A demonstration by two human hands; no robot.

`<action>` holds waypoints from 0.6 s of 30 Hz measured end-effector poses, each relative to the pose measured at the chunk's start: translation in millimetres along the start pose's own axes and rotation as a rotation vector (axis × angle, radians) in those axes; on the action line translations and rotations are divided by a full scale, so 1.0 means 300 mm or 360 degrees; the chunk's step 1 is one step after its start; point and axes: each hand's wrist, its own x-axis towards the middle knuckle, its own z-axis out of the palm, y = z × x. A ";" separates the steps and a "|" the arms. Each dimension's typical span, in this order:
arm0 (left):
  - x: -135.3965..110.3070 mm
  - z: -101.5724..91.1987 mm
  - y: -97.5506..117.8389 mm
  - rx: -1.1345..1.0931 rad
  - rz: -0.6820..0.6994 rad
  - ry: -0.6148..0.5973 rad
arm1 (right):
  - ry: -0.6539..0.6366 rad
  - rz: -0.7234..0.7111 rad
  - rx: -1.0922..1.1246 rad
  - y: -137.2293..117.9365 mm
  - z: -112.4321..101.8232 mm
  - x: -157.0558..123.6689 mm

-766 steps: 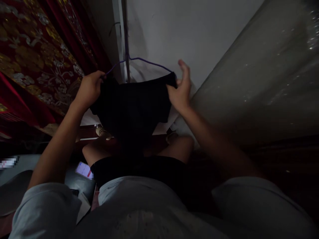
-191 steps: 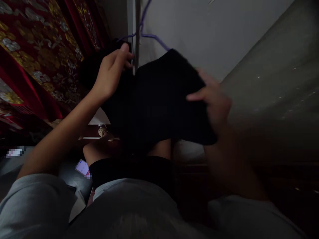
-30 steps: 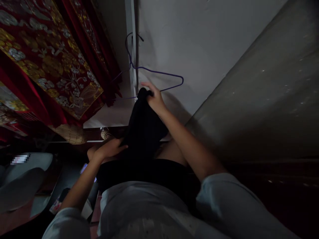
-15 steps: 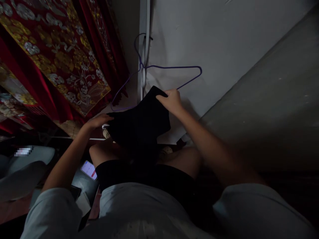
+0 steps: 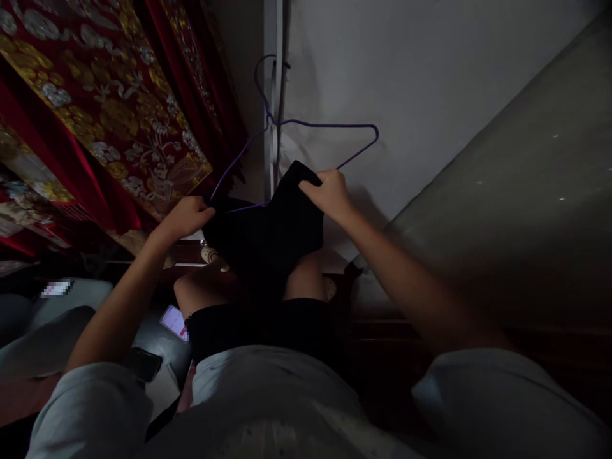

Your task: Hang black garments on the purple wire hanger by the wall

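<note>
A black garment (image 5: 268, 239) is stretched between my two hands in front of my knees; its exact kind is too dark to make out. My left hand (image 5: 186, 217) is closed on its left edge, beside the lower left corner of a purple wire hanger (image 5: 329, 125). My right hand (image 5: 329, 191) pinches the upper right part of the cloth, near the hanger's right arm. The hanger's hook loops up in front of a grey upright post. Part of its lower bar lies over the black cloth on the left, and the rest is hidden behind cloth and hand.
Red embroidered drapery (image 5: 119, 108) hangs at the left. A grey post (image 5: 271, 146) runs down a pale wall (image 5: 406, 64). On a seat at lower left lie a lit phone (image 5: 174, 320), a dark phone-like object (image 5: 146, 364) and a white item (image 5: 162, 389).
My left hand has risen with the garment's left edge, which now reaches the hanger's lower left corner. The hanger's bar now shows over the cloth. My right hand has barely moved.
</note>
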 end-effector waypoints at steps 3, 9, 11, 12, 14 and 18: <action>-0.018 -0.048 0.034 -0.0117 0.0119 0.0143 | -0.0032 0.0035 0.0014 -0.009 0.002 0.001; 0.102 -0.036 0.096 -0.0438 0.0280 0.0529 | -0.0155 0.0171 0.0208 -0.032 0.053 -0.060; 0.147 -0.008 0.116 -0.0462 0.0368 0.0648 | -0.0131 0.0083 0.0268 -0.023 0.059 -0.081; 0.164 0.002 0.123 -0.0447 0.0416 0.0685 | -0.0097 0.0015 0.0297 -0.011 0.053 -0.082; 0.186 0.008 0.128 -0.0390 0.0471 0.0691 | 0.0055 -0.0132 0.0325 0.026 0.022 -0.058; 0.200 -0.039 0.102 -0.0209 0.0510 0.0600 | 0.0549 -0.0171 0.0239 0.148 -0.100 0.086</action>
